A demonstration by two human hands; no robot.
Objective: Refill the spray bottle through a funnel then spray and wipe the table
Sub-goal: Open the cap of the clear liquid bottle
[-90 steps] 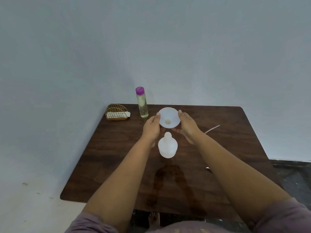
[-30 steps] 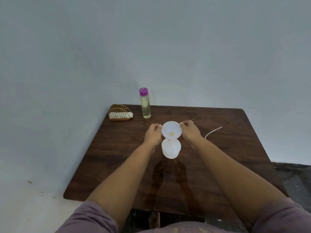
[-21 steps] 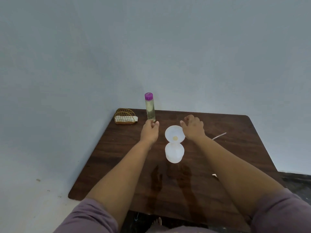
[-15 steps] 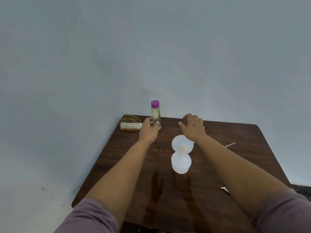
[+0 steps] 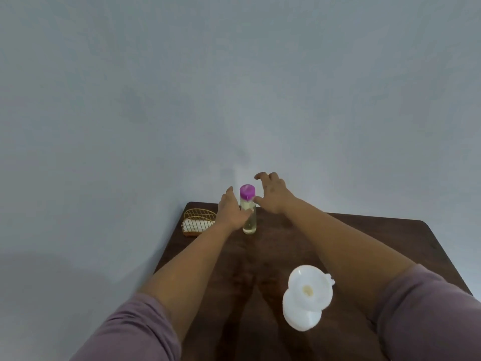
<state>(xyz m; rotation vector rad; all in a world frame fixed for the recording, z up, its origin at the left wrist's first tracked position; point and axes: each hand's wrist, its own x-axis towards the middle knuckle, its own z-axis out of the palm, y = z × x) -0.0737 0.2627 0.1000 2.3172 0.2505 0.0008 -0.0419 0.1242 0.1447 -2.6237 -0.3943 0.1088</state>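
Observation:
A white funnel [image 5: 309, 287] sits in the neck of the white spray bottle [image 5: 300, 317] on the dark wooden table [image 5: 364, 235]. At the table's far side stands a clear refill bottle [image 5: 249, 217] with a purple cap [image 5: 247, 191] and pale liquid inside. My left hand [image 5: 231, 211] grips this bottle's body from the left. My right hand [image 5: 272, 195] hovers just right of the purple cap with fingers spread and loosely curled, holding nothing.
A gold wire holder [image 5: 198, 221] with a white cloth in it stands at the table's far left corner. A plain grey wall rises right behind the table. The table's left edge drops to a pale floor.
Both hands left the funnel, which stays in the spray bottle, and reached forward. My left hand took hold of the purple-capped bottle; my right hand came up beside its cap. The view tilted upward.

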